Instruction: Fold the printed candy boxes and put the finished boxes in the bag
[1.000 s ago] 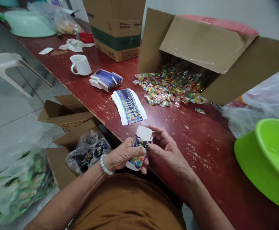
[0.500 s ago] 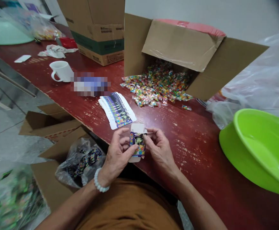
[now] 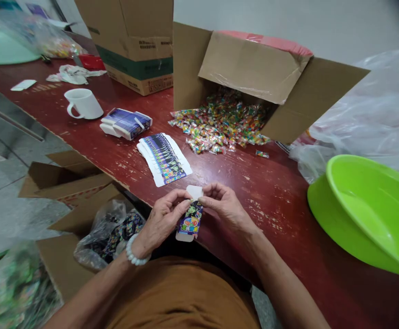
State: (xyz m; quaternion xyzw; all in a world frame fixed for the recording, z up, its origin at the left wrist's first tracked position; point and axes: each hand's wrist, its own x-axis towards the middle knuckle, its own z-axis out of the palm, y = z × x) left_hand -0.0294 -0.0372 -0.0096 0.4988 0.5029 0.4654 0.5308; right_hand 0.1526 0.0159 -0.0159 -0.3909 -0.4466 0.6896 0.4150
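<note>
Since half a second ago the small printed carton has tipped down from upright; I now hold it slanted over the near edge of the worktop, its white top flap pinched between the fingers of my left hand and right hand. Its lower end is partly hidden by my left palm; the print is too small to read; the flat cartons lie fanned just beyond, with wrapped sweets spilling from the cardboard box.

The brown carton carries small dark print, too small to read; no other text is legible.
</note>
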